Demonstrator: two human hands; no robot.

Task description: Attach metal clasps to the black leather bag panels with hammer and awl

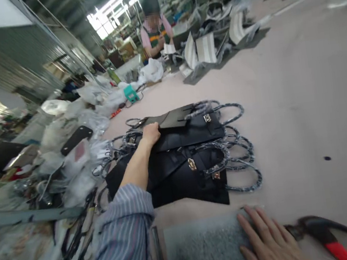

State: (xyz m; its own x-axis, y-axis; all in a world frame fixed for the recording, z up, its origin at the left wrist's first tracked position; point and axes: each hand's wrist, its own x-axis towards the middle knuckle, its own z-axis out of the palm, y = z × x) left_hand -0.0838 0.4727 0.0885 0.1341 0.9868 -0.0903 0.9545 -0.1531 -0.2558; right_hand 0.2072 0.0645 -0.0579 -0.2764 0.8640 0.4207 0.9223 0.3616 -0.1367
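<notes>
Left hand is pressing on the stacked black leather handbags, apparently to steady them, grip unclear from my remote view, while I am logging the right hand lying open against a grey foam pad on the desk.

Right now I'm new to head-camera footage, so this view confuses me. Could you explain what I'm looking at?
This is a single picture from a camera worn on someone's head, looking forward and down, so the arms enter from the bottom edge. There is no machine here, only bare hands. The left hand, in a striped sleeve, rests on a stack of black handbags with gold clasps and dark looped handles. The right hand lies flat on a grey pad, next to a red-handled hammer. Neither hand clearly holds anything. All this lies on a pale table. Further along, a co-worker sits at work.
</notes>
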